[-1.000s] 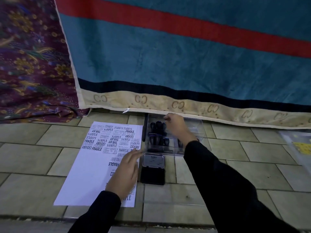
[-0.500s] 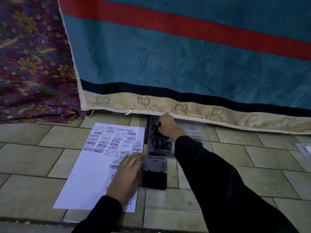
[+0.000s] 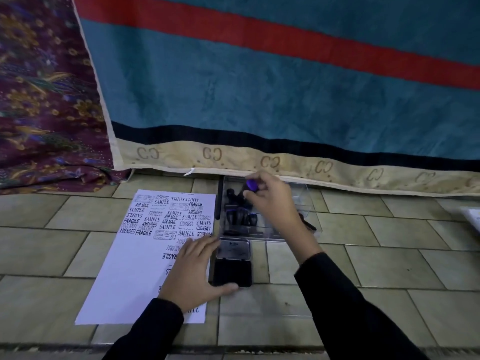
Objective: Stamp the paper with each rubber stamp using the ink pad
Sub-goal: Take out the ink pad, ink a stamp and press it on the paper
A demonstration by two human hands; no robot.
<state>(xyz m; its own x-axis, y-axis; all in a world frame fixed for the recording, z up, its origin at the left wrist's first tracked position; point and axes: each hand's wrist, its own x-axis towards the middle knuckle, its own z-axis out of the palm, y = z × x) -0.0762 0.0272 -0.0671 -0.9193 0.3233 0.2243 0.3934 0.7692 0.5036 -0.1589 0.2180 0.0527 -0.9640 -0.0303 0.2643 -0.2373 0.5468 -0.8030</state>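
A white paper (image 3: 135,276) lies on the tiled floor, its upper part covered in black stamped words. My left hand (image 3: 193,275) rests flat on the paper's right edge, thumb beside the open black ink pad (image 3: 232,263). Behind the pad stands a clear plastic case (image 3: 298,201) holding several dark rubber stamps (image 3: 240,216). My right hand (image 3: 272,203) hovers over the case, fingers closed on a stamp with a purple-topped handle (image 3: 252,185), lifted above the others.
A teal blanket with a red stripe and beige border (image 3: 259,100) hangs right behind the case. A maroon floral cloth (image 3: 44,100) lies at the left. A pale object (image 3: 471,215) shows at the right edge.
My right hand has risen out of the case with a purple-topped stamp in its fingers. The left hand has stayed on the paper.
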